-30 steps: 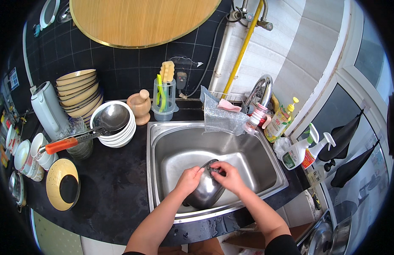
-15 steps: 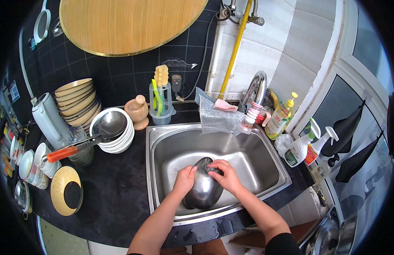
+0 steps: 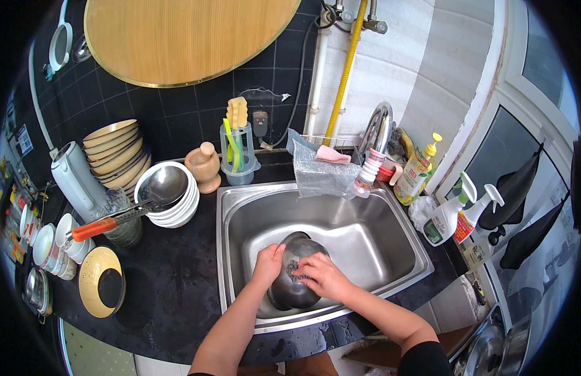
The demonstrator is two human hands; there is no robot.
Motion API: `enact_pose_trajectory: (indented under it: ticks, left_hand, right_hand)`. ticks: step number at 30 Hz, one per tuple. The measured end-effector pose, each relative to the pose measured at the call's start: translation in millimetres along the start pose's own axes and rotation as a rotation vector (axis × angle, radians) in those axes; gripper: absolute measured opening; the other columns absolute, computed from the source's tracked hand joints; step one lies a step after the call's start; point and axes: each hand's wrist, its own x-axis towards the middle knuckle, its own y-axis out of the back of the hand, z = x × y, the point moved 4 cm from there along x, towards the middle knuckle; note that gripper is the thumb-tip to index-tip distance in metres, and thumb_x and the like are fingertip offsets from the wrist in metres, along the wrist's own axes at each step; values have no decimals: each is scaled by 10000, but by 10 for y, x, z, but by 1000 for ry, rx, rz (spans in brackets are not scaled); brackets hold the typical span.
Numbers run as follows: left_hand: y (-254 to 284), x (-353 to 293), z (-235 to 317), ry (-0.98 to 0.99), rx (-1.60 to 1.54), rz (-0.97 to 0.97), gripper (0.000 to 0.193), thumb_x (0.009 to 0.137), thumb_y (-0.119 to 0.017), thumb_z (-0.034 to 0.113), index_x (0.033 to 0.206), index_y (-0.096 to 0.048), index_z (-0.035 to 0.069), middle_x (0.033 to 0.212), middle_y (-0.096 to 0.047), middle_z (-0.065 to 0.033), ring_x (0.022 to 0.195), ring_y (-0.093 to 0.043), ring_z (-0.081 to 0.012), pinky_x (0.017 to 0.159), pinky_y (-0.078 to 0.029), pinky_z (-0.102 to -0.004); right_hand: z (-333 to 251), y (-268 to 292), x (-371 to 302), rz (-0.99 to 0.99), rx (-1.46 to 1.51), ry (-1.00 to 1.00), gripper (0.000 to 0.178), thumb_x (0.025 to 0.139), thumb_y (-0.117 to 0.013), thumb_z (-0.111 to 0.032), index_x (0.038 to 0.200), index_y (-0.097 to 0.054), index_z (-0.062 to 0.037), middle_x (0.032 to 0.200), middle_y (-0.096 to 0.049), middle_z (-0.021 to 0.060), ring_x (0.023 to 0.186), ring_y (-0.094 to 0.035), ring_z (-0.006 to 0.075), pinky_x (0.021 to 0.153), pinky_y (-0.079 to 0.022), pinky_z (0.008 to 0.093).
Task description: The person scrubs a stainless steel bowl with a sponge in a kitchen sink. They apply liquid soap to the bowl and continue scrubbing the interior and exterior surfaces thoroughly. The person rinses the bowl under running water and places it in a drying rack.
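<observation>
While the round stainless-steel bowl (image 3: 290, 276) lay tilted inside the steel sink (image 3: 391, 244), the left hand (image 3: 268, 263) gripped its rim with curled fingers, and the right hand (image 3: 320, 276) pressed a dark scouring pad (image 3: 295, 268) against it, fingers bent

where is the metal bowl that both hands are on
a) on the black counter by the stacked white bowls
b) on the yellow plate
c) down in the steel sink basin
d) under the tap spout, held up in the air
c: the metal bowl sits low in the sink, with the left hand on its rim and the right hand pressed into it, well in front of the tap.
</observation>
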Motion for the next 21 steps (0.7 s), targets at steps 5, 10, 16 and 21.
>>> enact_pose_trajectory:
  ticks: [5,10,16,21]
  left_hand:
    - [-22,-31,96,10,29,-37,328,891,-530,247,702,-522,-21,587,-483,-146,540,-419,-197,558,-395,-337]
    - [8,9,21,34,66,-13,329,890,-529,253,710,-522,-23,598,-496,-178,538,-423,-217,569,-403,-350]
    - [5,-2,58,37,22,-16,324,890,-526,244,711,-508,-25,579,-467,-143,545,-397,-174,564,-390,-332]
    - [62,40,-24,33,14,8,318,891,-527,230,702,-500,-24,566,-443,-108,550,-379,-145,550,-376,-318]
  right_hand:
    - [484,164,54,213,-21,-200,194,731,-658,-103,922,-635,-73,958,-589,110,917,-529,317,823,-425,395]
    - [-71,-59,-46,-52,-10,120,227,683,-668,-68,903,-640,-116,958,-565,64,925,-521,269,823,-417,361]
    - [312,70,-95,190,37,-113,234,690,-669,-72,920,-634,-99,957,-570,96,920,-526,298,823,-424,378]
    - [105,-56,-112,42,120,-34,279,659,-694,-45,927,-638,-97,985,-562,93,956,-522,283,849,-424,349]
